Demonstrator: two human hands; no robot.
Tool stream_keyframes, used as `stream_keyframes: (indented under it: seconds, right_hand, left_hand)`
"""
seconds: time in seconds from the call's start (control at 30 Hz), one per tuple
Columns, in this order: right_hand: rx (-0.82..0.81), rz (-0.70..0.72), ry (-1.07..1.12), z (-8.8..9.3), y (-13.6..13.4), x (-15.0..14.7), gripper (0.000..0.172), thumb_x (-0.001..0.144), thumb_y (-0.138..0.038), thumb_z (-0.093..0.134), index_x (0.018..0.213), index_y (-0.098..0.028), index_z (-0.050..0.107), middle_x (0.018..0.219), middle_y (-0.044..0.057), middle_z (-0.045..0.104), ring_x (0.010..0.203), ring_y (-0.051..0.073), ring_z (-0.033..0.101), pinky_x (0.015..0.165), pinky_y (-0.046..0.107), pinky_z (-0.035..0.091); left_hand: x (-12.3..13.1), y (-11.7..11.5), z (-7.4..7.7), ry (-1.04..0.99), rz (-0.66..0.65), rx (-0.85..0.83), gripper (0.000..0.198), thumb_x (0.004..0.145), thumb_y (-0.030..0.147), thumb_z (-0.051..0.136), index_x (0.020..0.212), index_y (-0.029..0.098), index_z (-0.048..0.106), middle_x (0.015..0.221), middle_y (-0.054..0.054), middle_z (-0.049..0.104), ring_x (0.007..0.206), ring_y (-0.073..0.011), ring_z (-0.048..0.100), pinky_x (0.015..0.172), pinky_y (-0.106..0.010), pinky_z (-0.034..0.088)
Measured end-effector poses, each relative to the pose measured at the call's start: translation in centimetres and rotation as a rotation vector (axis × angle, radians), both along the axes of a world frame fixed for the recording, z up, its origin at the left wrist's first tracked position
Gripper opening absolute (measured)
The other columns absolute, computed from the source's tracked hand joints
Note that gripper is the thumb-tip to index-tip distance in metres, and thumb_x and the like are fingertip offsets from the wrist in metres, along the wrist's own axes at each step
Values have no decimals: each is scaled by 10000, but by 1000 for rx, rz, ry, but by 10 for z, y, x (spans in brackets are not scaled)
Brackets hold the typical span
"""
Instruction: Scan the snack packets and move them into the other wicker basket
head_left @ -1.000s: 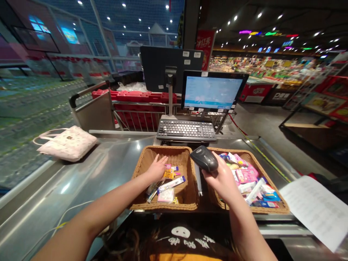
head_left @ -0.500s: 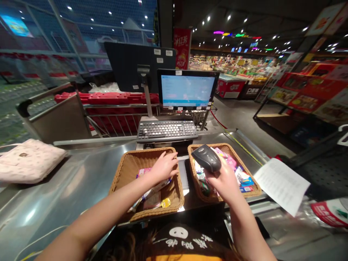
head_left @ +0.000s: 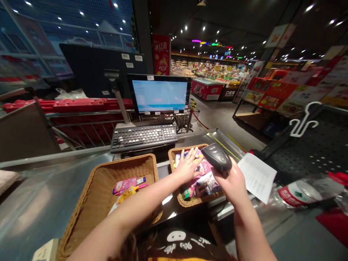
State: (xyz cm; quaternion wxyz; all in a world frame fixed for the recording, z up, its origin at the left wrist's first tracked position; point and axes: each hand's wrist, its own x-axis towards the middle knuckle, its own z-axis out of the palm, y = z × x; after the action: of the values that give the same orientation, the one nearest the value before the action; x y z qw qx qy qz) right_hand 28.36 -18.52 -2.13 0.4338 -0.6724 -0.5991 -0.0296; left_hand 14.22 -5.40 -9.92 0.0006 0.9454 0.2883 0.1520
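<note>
The red upright banner (head_left: 161, 54) carries white Chinese characters that appear to read 冰红茶; the black panel (head_left: 228, 93) beyond shows a legible "P". Writing on the lit black-framed monitor (head_left: 160, 95), the white printed paper sheet (head_left: 257, 175) and the clear plastic bottle with a red-and-white label (head_left: 300, 194) is too small or blurred to read, as are the packet brands. White characters on the black apron (head_left: 160, 241) are smeared.

The right hand (head_left: 235, 181) has its grip closed around a black handheld scanner (head_left: 216, 157), above the right-hand brown woven basket (head_left: 190, 204); fingers hide its handle. The left hand (head_left: 187, 166) has its grip wide, fingers spread over the colourful small packets (head_left: 208, 181) in that basket; its palm is hidden, so I cannot tell whether it touches them. The left forearm covers part of the left-hand brown woven basket (head_left: 98, 203), which holds a pink flat packet (head_left: 126, 185). On the metal worktop (head_left: 40, 214), a pale bag (head_left: 7, 180) and a cream box (head_left: 46, 252) are cut off.
</note>
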Motion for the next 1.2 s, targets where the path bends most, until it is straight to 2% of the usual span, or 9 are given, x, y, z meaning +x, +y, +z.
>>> stream_keyframes:
  seconds: [0.13,0.3,0.5,0.63,0.73,0.87,1.03,1.2]
  right_hand:
    - [1,-37,15,1,-4,14,380,814,-391,598,1106,-153,647,1204,175,639,1178,347,590,1005,551,485]
    - [-8,-59,44,0,-7,27,394,804,-379,606,1133,-166,636,1176,156,642,1144,331,605,1004,532,486]
    - [16,-68,47,-2,-8,40,393,799,-381,611,1133,-176,639,1181,143,643,1137,322,606,999,517,491]
    - [-13,-63,57,0,-9,44,389,790,-366,624,1132,-181,639,1181,139,644,1148,326,601,993,518,498]
    - [-19,-55,71,1,-10,46,382,794,-357,623,1136,-188,642,1167,133,651,1150,326,603,1002,521,494]
    - [3,-61,75,-1,-10,46,385,800,-381,616,1128,-184,655,1158,130,656,1157,325,600,1005,520,491]
    - [1,-37,79,0,-9,43,428,794,-382,625,1157,-157,642,1213,156,638,1174,331,594,1016,529,478]
    - [28,-24,55,2,-6,38,435,805,-424,620,1149,-159,646,1208,164,643,1185,341,590,1018,532,479]
  left_hand:
    - [23,3,-14,23,-15,0,601,859,541,616,1382,271,495,1615,-124,276,1489,-359,220,1184,-639,157]
    - [39,5,-26,94,3,-38,501,861,511,610,1286,250,564,1597,-120,319,1494,-330,206,1191,-638,101]
    - [51,6,-26,124,80,-120,611,764,484,695,1279,177,573,1586,-181,313,1463,-363,269,1192,-636,98]
    - [55,9,-27,110,66,-123,506,753,425,680,1167,137,644,1562,-206,342,1455,-348,293,1209,-598,87]
    - [53,14,-27,112,53,-112,424,725,431,694,1042,148,690,1572,-180,339,1464,-347,273,1214,-582,75]
    - [44,20,-16,113,43,-102,442,719,433,697,1042,131,695,1592,-182,303,1474,-374,242,1205,-616,70]
    - [25,26,16,31,48,8,442,797,425,624,1112,116,664,1592,-208,288,1473,-359,269,1178,-663,138]
    - [-7,33,42,-34,87,160,470,808,392,620,1194,122,622,1613,-192,236,1487,-345,248,1196,-637,116]
